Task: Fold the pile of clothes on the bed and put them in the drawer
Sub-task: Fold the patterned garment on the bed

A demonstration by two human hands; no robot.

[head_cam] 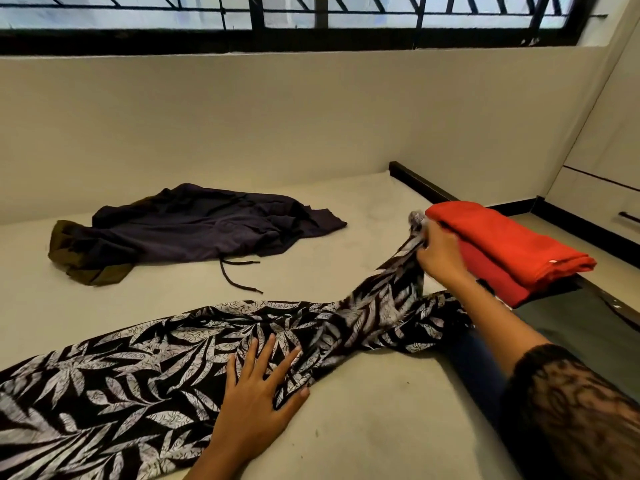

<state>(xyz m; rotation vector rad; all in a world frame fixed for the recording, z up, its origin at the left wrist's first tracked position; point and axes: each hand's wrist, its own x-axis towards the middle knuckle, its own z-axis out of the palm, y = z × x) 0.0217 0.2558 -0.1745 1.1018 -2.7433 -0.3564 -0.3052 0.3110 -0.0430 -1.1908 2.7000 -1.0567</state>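
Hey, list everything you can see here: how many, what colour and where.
leaf-print garment: one, black and white, spread across the near side of the bed.
dark garment: one, dark purple with olive cloth at its left edge, crumpled, far left of the bed.
folded clothes: one stack, red, right edge of the bed.
bed: one, beige, under all the clothes.
window: one, black bars, along the top.
drawer handle: one, dark, far right.
left hand: flat, pressing on the leaf-print garment.
right hand: pinches the leaf-print garment's far end, beside the folded clothes.
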